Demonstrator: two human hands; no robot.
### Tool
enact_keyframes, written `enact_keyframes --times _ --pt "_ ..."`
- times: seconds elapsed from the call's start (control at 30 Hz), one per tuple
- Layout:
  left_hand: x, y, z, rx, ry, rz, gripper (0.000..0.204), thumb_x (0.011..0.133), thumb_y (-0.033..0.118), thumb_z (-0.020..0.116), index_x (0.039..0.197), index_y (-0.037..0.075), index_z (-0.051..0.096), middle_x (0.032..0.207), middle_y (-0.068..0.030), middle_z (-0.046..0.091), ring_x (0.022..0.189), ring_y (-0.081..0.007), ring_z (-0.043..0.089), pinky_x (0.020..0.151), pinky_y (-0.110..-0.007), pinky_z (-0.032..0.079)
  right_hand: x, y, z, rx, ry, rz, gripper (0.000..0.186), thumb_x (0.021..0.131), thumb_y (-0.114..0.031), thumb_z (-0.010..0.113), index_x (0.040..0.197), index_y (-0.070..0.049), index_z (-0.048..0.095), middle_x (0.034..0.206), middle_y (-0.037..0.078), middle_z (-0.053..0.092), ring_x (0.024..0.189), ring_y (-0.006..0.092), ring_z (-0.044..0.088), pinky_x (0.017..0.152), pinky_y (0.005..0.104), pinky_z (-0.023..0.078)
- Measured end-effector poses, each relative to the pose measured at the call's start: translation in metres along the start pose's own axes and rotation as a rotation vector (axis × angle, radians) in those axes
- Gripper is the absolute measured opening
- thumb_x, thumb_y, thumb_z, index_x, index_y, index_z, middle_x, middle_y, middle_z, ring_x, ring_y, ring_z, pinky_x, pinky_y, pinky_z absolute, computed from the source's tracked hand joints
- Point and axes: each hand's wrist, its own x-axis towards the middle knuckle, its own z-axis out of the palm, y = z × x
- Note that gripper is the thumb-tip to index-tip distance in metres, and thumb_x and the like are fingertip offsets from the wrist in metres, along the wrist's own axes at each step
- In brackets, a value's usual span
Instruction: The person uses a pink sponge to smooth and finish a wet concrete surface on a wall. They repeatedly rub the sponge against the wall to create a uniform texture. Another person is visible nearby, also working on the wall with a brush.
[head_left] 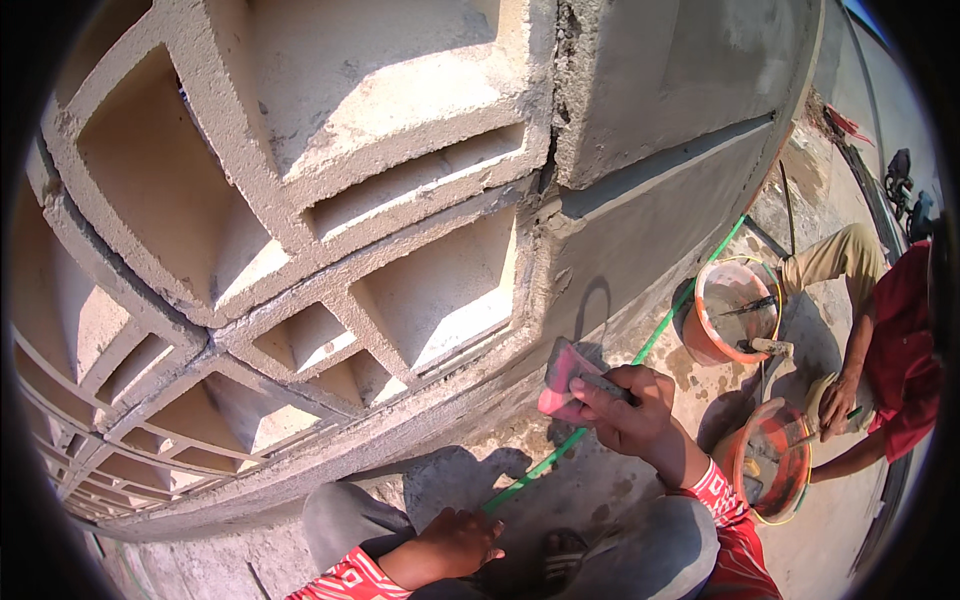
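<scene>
My right hand (637, 412) is closed round the grey handle of a small pink-and-grey hand float (566, 384), held close to the lower edge of the grey rendered wall (640, 270). Over my bent left knee hangs my left hand (455, 543), fingers loosely curled and nothing visible in them. Left of the rendered wall stands a panel of pale openwork concrete blocks (290, 225). A green strip (660, 327) runs along the ground at the wall's foot, passing behind my right hand.
To the right are two orange buckets of grey mortar, the farther bucket (706, 338) with a tool in it and the nearer bucket (742, 478). Beside them sits a co-worker in a dark red shirt (905, 345), one hand over the nearer bucket. A sandal (565, 552) shows below me.
</scene>
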Motion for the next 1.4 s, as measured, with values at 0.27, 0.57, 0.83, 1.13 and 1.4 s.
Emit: enact_keyframes --times 0.27,0.57,0.83,1.13,1.4 --pt "-0.006 0.005 -0.006 0.067 0.008 0.022 0.056 0.103 0.051 0.048 0.134 0.008 0.063 0.112 -0.0191 0.065 0.099 -0.0341 0.067 0.080 -0.046 0.053 0.049 0.029 -0.016 -0.100 -0.144 0.004 0.054 0.069 -0.013 0.082 0.122 -0.022 0.074 0.084 0.005 0.056 0.061 0.0217 0.061 0.050 0.0341 0.050" --pt "-0.032 0.014 -0.026 -0.025 0.028 -0.096 0.055 0.101 0.048 0.052 0.135 0.006 0.062 0.107 -0.0145 0.066 0.093 -0.0320 0.067 0.084 -0.047 0.050 -0.082 0.025 0.013 0.415 -0.221 0.340 0.042 0.086 -0.011 0.070 0.128 -0.013 0.069 0.096 0.009 0.064 0.073 0.0258 0.066 0.063 0.0357 0.054" --pt "-0.031 0.001 -0.007 -0.005 0.108 -0.046 0.054 0.101 0.045 0.055 0.131 0.002 0.062 0.105 -0.0163 0.066 0.093 -0.0332 0.068 0.079 -0.047 0.052 -0.099 0.007 0.049 0.032 0.021 0.402 0.043 0.089 -0.014 0.071 0.131 -0.014 0.068 0.094 0.006 0.062 0.070 0.0217 0.065 0.058 0.0335 0.053" --pt "-0.026 0.002 -0.004 0.005 0.011 -0.051 0.056 0.100 0.046 0.055 0.133 0.000 0.059 0.107 -0.0175 0.067 0.097 -0.0348 0.067 0.083 -0.044 0.052 -0.166 -0.010 0.135 -0.012 -0.128 0.389 0.051 0.086 -0.016 0.076 0.135 -0.012 0.066 0.095 0.005 0.060 0.076 0.0189 0.064 0.061 0.0331 0.054" --pt "-0.017 -0.012 -0.003 -0.004 -0.074 -0.098 0.059 0.100 0.048 0.054 0.136 0.000 0.056 0.109 -0.0195 0.066 0.097 -0.0371 0.066 0.084 -0.046 0.053 -0.080 0.008 0.096 -0.010 0.194 0.513 0.044 0.089 -0.011 0.073 0.132 -0.007 0.066 0.093 0.008 0.059 0.066 0.0217 0.062 0.055 0.0344 0.051"
